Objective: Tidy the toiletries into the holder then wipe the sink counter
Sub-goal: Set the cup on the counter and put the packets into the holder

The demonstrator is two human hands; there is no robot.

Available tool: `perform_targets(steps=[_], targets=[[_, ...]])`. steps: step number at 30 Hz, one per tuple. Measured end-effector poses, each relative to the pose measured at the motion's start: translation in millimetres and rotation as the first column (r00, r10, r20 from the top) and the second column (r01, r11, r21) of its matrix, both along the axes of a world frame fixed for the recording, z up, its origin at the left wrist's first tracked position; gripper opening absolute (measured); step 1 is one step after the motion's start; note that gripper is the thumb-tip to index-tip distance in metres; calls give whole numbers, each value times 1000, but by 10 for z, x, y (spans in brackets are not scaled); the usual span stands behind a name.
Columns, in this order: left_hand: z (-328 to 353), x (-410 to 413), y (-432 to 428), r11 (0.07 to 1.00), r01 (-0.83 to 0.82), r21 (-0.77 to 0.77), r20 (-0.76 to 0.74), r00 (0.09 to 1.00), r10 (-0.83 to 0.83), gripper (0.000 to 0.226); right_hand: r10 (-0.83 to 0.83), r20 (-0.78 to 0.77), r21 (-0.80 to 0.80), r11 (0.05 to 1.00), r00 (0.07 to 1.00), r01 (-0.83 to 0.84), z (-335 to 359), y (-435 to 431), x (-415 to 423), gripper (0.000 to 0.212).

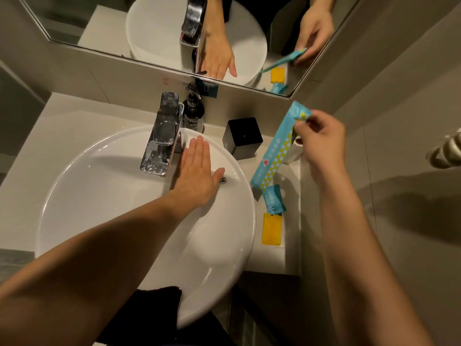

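My right hand [321, 138] pinches the top end of a long blue packet [277, 151] with yellow checks, which hangs slanted above the counter right of the basin. Behind the packet a white cup [295, 151] stands partly hidden. A black square holder [242, 138] stands on the counter at the back. A small blue sachet [274, 202] and a yellow sachet [271, 229] lie on the counter strip. My left hand [199, 171] lies flat, fingers together, on the white basin [99, 196] beside the chrome tap [162, 136].
A dark pump bottle [193, 111] stands behind the tap against the wall. A mirror [149, 26] runs along the back. The wall closes the counter [290, 245] on the right. A dark cloth [154, 310] hangs at the basin's near edge. A towel rail [446, 151] is far right.
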State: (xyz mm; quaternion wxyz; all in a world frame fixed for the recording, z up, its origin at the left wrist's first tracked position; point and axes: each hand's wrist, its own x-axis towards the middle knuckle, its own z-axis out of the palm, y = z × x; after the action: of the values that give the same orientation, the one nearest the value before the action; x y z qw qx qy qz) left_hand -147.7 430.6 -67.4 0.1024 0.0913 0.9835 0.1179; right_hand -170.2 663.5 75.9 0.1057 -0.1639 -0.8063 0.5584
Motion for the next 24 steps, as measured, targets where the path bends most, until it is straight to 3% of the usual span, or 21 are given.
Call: perform_targets(steps=[4,8,16,24], targets=[[36,-2,-2,1000,5,30,10,1000,-5,82,89,-222,9,996,971,-89,388,-141,-248,26],[41,-2,-4,1000,10,29,10,1000,-10,82,180,-298,17,983,937,-183,501,-305,-519,28],[45,-8,7,1000,10,6,3,1000,-10,82,267,-122,111,961,956,-254,28,-482,-775,30],[5,-18,0,1000,5,8,1,1000,-5,82,209,7,71,975,978,-209,-511,-528,-722,22]])
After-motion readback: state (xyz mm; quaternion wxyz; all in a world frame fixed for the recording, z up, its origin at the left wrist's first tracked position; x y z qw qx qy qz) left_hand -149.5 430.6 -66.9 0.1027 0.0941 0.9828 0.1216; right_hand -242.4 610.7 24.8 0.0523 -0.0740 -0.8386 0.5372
